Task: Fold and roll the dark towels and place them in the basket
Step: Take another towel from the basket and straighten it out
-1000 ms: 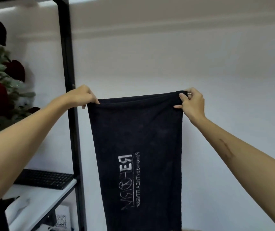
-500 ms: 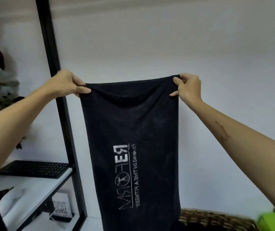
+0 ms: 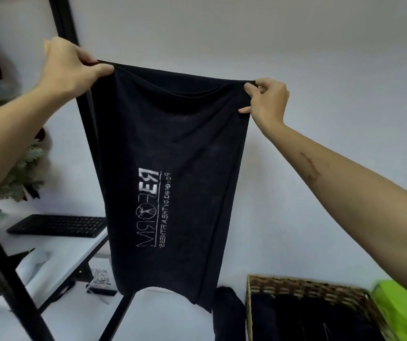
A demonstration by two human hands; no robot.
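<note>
Dark towel reads mirrored "REFORM", "Powered by THEA FITNESS".

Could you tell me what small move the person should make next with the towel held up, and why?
Probably bring the two hands together to fold it in half lengthwise. The left hand and right hand each pinch a top corner of the dark towel, which hangs open and unfolded, its top edge sagging between them. The basket sits below to the right, but the towel is not yet rolled.

Your view: soft, even indoor light on plain white wall — no glare, faint shadows. Wide-angle bending at edges; bright green object at lower right blurred.
</note>
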